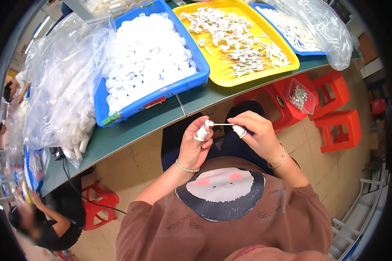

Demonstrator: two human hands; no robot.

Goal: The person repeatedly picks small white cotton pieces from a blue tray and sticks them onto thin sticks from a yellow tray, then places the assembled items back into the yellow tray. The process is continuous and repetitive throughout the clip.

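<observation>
Brown T-shirt [231, 235], printed with a cartoon figure and scattered dark lettering: nearest item, worn by the person.

Left hand [190, 150], beaded bracelet [187, 168] at the wrist: fingers pinched closely on a small white plastic fitting [209, 123]. Right hand [264, 135], thin bangle [283, 152] at the wrist: fingers narrowed on the far end of a slender rod [223, 124]. Fitting and rod meet between the hands, in front of the surface [213, 96]; whether the rod is fully seated cannot be told.

Yellow tray [217, 75]: many white pieces, a good number bearing stems, some with fine orange ends. Large blue tray [178, 87], left of it: a deep heap of loose white pieces. Smaller blue tray [310, 53], to the right: slim white pieces, partly under a clear plastic bag [329, 28].

Progress, as judged: one unit in hand, partly joined; stemmed pieces in the yellow tray look further along — the loose stock appears largely unworked.

Markings: shirt lettering, not transcribed; an oval sticker [280, 101] on red plastic seating, too small to read; a red strip [155, 102] on the large blue tray's front, no legible text.
</observation>
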